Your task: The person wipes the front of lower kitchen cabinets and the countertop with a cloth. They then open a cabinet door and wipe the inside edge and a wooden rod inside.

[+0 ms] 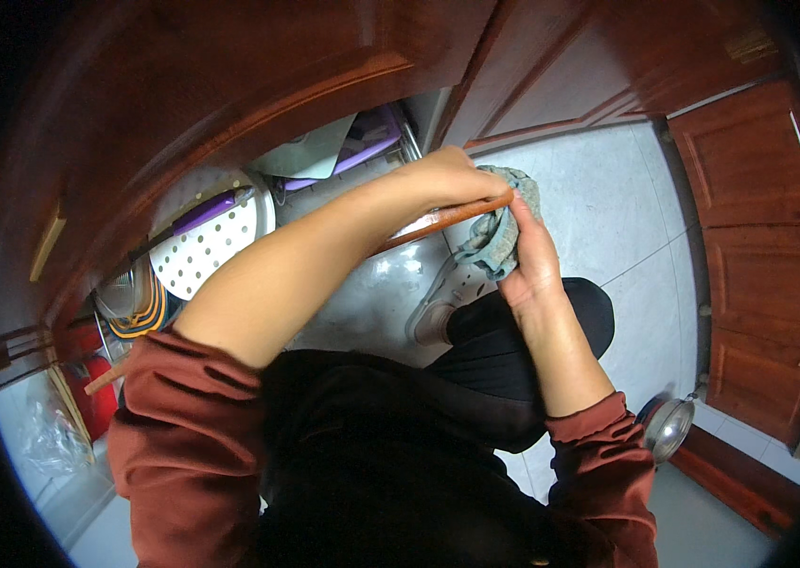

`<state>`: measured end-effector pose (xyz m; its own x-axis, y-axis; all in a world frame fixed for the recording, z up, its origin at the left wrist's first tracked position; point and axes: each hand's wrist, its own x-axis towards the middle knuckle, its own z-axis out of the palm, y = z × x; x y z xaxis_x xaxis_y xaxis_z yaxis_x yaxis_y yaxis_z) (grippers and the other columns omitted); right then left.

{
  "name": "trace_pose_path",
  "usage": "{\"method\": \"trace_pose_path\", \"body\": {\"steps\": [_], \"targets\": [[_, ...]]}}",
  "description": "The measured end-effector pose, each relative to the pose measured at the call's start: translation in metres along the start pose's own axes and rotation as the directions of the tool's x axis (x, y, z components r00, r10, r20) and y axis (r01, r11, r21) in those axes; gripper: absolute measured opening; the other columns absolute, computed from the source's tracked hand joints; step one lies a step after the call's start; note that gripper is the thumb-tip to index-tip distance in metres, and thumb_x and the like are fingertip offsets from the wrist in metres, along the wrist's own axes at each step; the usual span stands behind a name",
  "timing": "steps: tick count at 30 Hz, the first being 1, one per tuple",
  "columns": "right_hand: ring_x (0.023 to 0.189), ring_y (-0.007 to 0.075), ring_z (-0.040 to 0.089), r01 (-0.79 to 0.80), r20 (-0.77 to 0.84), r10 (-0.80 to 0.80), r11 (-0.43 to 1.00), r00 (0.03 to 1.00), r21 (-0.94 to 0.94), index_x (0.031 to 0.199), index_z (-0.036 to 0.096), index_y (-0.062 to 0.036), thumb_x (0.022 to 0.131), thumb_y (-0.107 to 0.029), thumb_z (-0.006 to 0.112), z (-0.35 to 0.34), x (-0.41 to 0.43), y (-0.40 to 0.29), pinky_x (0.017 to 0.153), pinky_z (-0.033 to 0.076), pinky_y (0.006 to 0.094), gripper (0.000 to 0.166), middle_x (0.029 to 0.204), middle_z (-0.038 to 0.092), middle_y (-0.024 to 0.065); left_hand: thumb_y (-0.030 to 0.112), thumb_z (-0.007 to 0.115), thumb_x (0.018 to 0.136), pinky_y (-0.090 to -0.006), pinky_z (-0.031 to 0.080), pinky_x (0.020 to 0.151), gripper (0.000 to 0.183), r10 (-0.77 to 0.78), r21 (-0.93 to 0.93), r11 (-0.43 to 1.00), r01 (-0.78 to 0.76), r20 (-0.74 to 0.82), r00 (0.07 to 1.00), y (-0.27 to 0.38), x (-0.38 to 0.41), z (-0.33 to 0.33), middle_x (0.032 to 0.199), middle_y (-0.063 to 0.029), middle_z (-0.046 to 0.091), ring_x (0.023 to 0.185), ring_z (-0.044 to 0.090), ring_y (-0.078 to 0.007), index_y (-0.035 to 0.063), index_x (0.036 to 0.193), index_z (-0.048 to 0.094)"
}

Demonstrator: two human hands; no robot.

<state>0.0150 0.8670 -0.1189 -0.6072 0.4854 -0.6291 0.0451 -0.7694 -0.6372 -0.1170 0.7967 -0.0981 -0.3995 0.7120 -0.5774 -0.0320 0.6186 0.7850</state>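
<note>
My left hand [467, 177] reaches across to the end of a reddish-brown wooden panel edge [456, 213], probably an open cabinet door. Its fingers are bent and bunched against a damp-looking grey-green cloth [492, 241]; the fingertips are partly hidden. Around the same end of the panel, my right hand [533, 248] holds the cloth from the right, thumb pointing up beside the wood. The cloth is crumpled and lies on both sides of the panel's end. Below the hands, a light clog with holes [432, 305] shows on the floor.
At the left, an open lower cabinet holds a white dotted round lid or tray [208, 248], a purple-handled utensil [204, 213], a purple rack [371, 145] and a glass bowl [119, 295]. Wooden cabinets [762, 270] stand at the right. A shiny metal pot or lid [673, 429] is near my right elbow.
</note>
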Motion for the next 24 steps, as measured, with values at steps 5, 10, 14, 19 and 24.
{"method": "trace_pose_path", "body": {"steps": [5, 10, 14, 19, 24], "targets": [[0.096, 0.0207, 0.059, -0.003, 0.008, 0.003, 1.000, 1.000, 0.008, 0.118, 0.049, -0.0035, 0.093, -0.024, 0.048, -0.004, 0.003, 0.000, 0.082, 0.050, 0.0352, 0.032, 0.107, 0.059, 0.0085, 0.036, 0.068, 0.066, -0.0274, 0.035, 0.046, 0.033, 0.035, 0.013, 0.999, -0.035, 0.005, 0.999, 0.000, 0.008, 0.006, 0.062, -0.0043, 0.056, 0.054, 0.050, -0.0118, 0.0037, 0.068, 0.060], [0.096, 0.0209, 0.059, -0.022, 0.002, 0.022, 1.000, 1.000, 0.000, 0.119, 0.049, -0.0035, 0.093, -0.024, 0.049, -0.004, 0.003, -0.001, 0.082, 0.050, 0.0353, 0.033, 0.108, 0.058, 0.0086, 0.037, 0.068, 0.065, -0.0281, 0.035, 0.045, 0.035, 0.005, 0.044, 0.999, -0.007, 0.041, 0.999, -0.002, -0.008, -0.007, 0.062, -0.0046, 0.056, 0.053, 0.049, -0.0122, 0.0031, 0.068, 0.060], [0.096, 0.0209, 0.059, -0.017, 0.005, 0.017, 1.000, 1.000, 0.009, 0.118, 0.049, -0.0034, 0.093, -0.025, 0.049, -0.005, 0.005, 0.001, 0.082, 0.050, 0.0357, 0.034, 0.109, 0.058, 0.0088, 0.039, 0.068, 0.066, -0.0278, 0.036, 0.045, 0.038, 0.024, 0.042, 0.999, -0.024, 0.016, 1.000, 0.004, 0.000, 0.000, 0.062, -0.0048, 0.056, 0.053, 0.049, -0.0122, 0.0027, 0.068, 0.060], [0.096, 0.0211, 0.059, 0.002, 0.030, -0.002, 1.000, 1.000, 0.010, 0.118, 0.049, -0.0033, 0.093, -0.025, 0.048, -0.006, 0.006, 0.001, 0.082, 0.050, 0.0364, 0.034, 0.109, 0.058, 0.0090, 0.033, 0.065, 0.068, -0.0272, 0.037, 0.046, 0.031, 0.033, 0.053, 0.998, -0.034, 0.018, 0.999, 0.006, 0.001, 0.001, 0.062, -0.0046, 0.056, 0.053, 0.049, -0.0114, 0.0033, 0.067, 0.059], [0.095, 0.0212, 0.060, -0.007, 0.002, 0.007, 1.000, 1.000, 0.001, 0.117, 0.050, -0.0034, 0.093, -0.024, 0.048, -0.007, 0.007, 0.002, 0.082, 0.050, 0.0365, 0.032, 0.108, 0.059, 0.0091, 0.034, 0.066, 0.070, -0.0268, 0.037, 0.047, 0.031, 0.031, 0.162, 0.986, -0.037, 0.037, 0.999, -0.007, -0.017, -0.012, 0.061, -0.0029, 0.055, 0.053, 0.048, -0.0102, 0.0043, 0.065, 0.058]]}}
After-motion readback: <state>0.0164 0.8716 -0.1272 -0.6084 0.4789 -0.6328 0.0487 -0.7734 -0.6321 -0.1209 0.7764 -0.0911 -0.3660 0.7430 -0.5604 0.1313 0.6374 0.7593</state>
